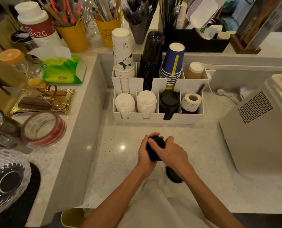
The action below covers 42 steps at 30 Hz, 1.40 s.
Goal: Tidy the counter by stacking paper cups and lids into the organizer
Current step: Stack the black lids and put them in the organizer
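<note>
My left hand [146,151] and my right hand [174,153] both grip a small stack of black lids [155,144] just above the counter, in front of the white organizer [155,116]. Another black lid [172,176] lies on the counter under my right wrist, partly hidden. The organizer's back row holds upturned stacks of white floral cups [123,53], black cups [151,56] and blue cups [173,63]. Its front row holds two stacks of white lids [124,102], black lids [169,100] and a label roll [191,101].
A grey machine [258,122] stands to the right. On the raised ledge to the left lie a tape roll [44,128], a gold tray [43,102] and a tissue pack [63,69]. Utensil holders [74,35] line the back.
</note>
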{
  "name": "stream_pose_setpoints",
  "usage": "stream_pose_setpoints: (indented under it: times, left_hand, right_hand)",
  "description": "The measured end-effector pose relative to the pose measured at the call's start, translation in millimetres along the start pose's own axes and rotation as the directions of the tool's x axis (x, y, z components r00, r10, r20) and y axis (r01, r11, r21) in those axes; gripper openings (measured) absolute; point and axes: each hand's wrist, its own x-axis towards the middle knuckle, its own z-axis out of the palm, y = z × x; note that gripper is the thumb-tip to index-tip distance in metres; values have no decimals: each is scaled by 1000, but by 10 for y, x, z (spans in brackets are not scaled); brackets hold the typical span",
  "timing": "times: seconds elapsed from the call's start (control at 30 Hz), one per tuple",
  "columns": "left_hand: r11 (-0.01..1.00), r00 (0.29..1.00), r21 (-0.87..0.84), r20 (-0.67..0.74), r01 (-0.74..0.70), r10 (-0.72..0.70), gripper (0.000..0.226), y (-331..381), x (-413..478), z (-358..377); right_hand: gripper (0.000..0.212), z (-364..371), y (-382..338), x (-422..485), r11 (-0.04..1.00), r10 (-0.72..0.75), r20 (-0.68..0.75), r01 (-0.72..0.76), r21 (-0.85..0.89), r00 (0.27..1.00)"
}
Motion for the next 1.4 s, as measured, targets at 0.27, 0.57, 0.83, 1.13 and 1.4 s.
stream_pose_setpoints:
  times: [0.27, 0.57, 0.83, 1.13, 1.4]
  left_hand:
    - [999, 999, -6, -3, 53, -53, 54, 9, -8, 19]
    - [903, 965, -343, 62, 259, -253, 61, 125, 74, -140]
    - [861, 964, -442, 37, 252, -263, 57, 117, 104, -179]
    - [901, 971, -369, 10, 227, -241, 52, 84, 77, -191]
    - [998, 999, -49, -13, 30, -31, 50, 133, 52, -90]
  right_hand:
    - [81, 21, -22, -46, 999, 26, -1, -26, -32, 1000]
    - [58, -91, 266, 25, 962, 0, 52, -14, 274, 999]
    - [75, 146, 1081, 39, 993, -5, 191, 27, -115, 982]
    - [86, 431, 1169, -68, 982, -33, 38, 39, -183, 999]
    - [74, -250, 491, -96, 904, -60, 159, -14, 427, 985]
